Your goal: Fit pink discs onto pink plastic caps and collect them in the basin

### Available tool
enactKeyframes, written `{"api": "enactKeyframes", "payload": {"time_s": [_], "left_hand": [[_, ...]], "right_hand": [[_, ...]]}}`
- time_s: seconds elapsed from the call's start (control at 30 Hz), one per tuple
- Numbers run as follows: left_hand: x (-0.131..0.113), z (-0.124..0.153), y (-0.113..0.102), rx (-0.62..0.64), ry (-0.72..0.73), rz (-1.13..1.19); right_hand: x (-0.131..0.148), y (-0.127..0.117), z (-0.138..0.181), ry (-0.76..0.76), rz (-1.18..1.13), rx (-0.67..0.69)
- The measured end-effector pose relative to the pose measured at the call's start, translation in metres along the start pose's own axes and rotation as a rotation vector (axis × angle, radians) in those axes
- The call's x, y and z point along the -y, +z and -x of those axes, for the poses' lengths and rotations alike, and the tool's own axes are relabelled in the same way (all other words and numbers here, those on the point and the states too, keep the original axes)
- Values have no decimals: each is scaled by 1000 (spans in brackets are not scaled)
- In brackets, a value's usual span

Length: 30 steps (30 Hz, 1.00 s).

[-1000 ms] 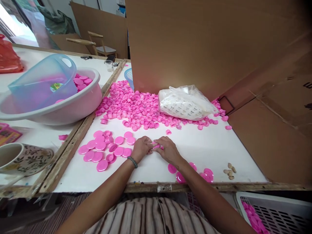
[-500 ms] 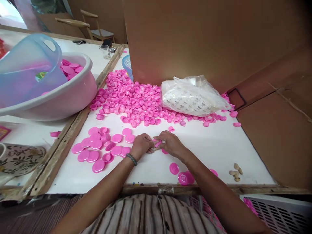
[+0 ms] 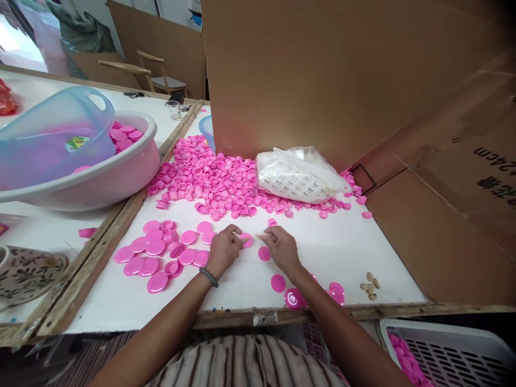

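A round pink plastic disc (image 3: 247, 241) is pinched between the thumb and fingers of my left hand (image 3: 224, 248), just above the white tabletop. To its right, my right hand (image 3: 282, 248) is closed with thumb and fingertips together; whatever is between them, if anything, is too small to make out. A gap separates the two hands. Another pink disc (image 3: 264, 253) lies on the table beside my right hand. Left of my left hand lie several loose pink discs (image 3: 155, 247) and small pink cups (image 3: 171, 267). More discs (image 3: 278, 283) rest near my right forearm.
Behind my hands spreads a heap of small pink cups (image 3: 221, 185), with a white plastic bag (image 3: 298, 174) on it. Cardboard (image 3: 282, 80) walls the back and right. A large basin (image 3: 137, 156) and floral mug (image 3: 32, 274) stand left. Nutshells (image 3: 370, 287) lie right.
My hands have moved apart from where they met over a pink piece. The disc stays with my left hand, and my right hand has drawn away to the right. The view has tilted up slightly.
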<state>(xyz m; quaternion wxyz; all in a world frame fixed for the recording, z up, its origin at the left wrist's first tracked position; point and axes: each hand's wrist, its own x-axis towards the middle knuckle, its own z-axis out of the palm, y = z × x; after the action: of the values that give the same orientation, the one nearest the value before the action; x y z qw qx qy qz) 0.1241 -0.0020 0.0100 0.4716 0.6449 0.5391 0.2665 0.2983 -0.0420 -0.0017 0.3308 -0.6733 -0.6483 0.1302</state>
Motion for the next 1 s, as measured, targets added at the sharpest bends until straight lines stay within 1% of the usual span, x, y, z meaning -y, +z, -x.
{"api": "enactKeyframes", "payload": {"time_s": [0.07,0.1,0.17,0.23,0.27,0.33,0.37,0.4,0.43,0.5,0.57,0.63,0.73,0.83,0.9,1.0], "left_hand": [[-3,2,-16,-94,35,-183],[-4,3,-24,-138,44,-281],[-5,5,-39,-203,42,-474],[-5,9,-48,-248,33,-640],[-5,11,-49,-279,41,-705],[-6,16,-43,-333,109,-768],[-8,18,-35,-329,171,-759],[-10,19,-26,-292,241,-725],[-12,19,-15,-221,308,-675],[-14,17,9,-42,405,-563],[-13,13,29,92,444,-490],[-9,10,42,151,446,-449],[0,8,47,142,428,-389],[6,12,46,105,406,-340],[8,15,45,90,384,-319],[8,17,45,84,333,-277]], "right_hand": [[-6,-5,-8,144,102,-120],[-9,-7,-15,208,159,-141],[-17,-7,-29,306,229,-127],[-24,-3,-41,341,232,-102],[-27,-1,-45,332,219,-97],[-30,3,-50,273,186,-92],[-31,4,-51,235,175,-85],[-30,5,-50,199,171,-67],[-29,5,-49,165,171,-38],[-27,3,-44,93,181,33],[-24,-1,-36,5,203,75],[-22,-7,-26,-93,247,83],[-21,-19,-9,-194,349,94],[-20,-27,3,-224,394,123],[-19,-29,8,-226,338,133],[-15,-25,16,-214,228,130]]}}
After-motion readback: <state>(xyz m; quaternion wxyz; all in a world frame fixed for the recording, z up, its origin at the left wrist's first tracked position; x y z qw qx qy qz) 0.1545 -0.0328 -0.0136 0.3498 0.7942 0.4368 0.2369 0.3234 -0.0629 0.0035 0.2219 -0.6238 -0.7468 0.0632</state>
